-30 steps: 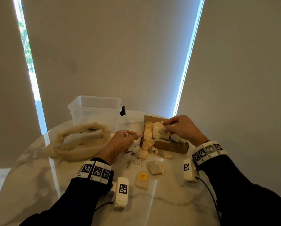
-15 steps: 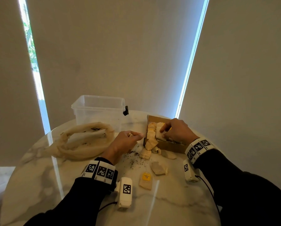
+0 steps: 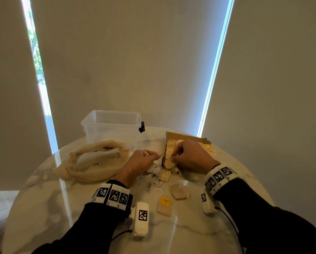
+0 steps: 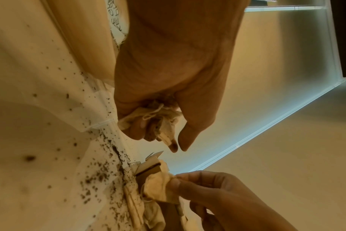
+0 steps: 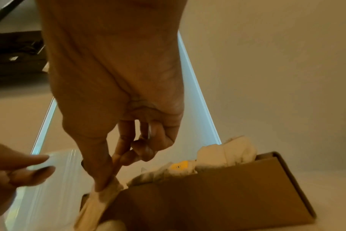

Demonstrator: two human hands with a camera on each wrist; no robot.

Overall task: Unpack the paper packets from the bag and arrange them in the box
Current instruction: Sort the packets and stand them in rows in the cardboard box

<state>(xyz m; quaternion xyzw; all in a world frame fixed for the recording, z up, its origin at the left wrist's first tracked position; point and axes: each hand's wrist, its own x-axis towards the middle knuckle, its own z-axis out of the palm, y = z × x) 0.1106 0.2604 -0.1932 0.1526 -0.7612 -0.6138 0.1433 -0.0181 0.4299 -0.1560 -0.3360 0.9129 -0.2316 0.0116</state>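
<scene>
- The round marble table (image 3: 43, 208) fills the lower half of the head view, with everything else standing on it.
- A clear plastic tub (image 3: 113, 125) stands at 12 o'clock on the far edge, a black clip on its right wall.
- The limp mesh bag (image 3: 96, 162) lies at 10 o'clock, mouth open, dark flecks inside, just in front of the tub.
- The cardboard box (image 3: 190, 139) sits at 1 o'clock, packed with pale paper packets (image 5: 225, 153), one showing a yellow tag.
- The right hand (image 3: 192, 158) is over the box's near left corner, thumb and forefinger pinching one packet (image 5: 103, 195) that hangs at that corner; the other fingers curl in.
- The left hand (image 3: 140, 162) is just left of the box, fingers curled around a crumpled packet (image 4: 158, 118) with a string, thumb and forefinger tips nearly meeting beyond it.
- Loose packets lie near the centre, toward 5 o'clock from the box corner: a pale packet (image 3: 164, 176) touching the spill, a flat packet (image 3: 179, 191), and a yellow-tagged packet (image 3: 164, 206) nearest the person.
- Dark crumbs (image 3: 151, 180) are scattered between the left wrist and the box.
</scene>
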